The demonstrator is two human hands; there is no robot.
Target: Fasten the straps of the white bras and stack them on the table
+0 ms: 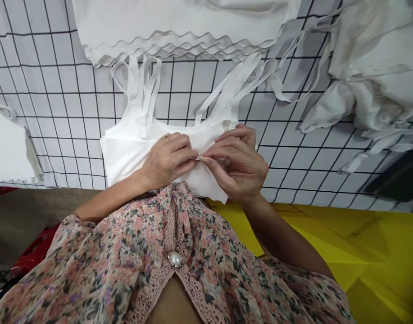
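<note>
A white strappy camisole-style bra top (125, 148) lies in front of me on the table, its straps pointing away. My left hand (169, 159), with a ring on one finger, rests over its middle with thumb and forefinger pinched. My right hand (240, 162) is beside it, thumb and forefinger pinched too. Between the two pinches shows a tiny pale piece (198, 158), too small to name; it may be a bit of the garment or a fastener. Several straps (148, 85) of the top lie loose beyond my hands.
Stacked white pieces with wavy edges (179, 45) lie at the back of the grid-patterned table (294, 166). Crumpled white garments with straps (371, 67) are at the right, near a dark object (398, 175). Another white garment (10, 144) lies left. Yellow material (378, 256) shows below the table edge.
</note>
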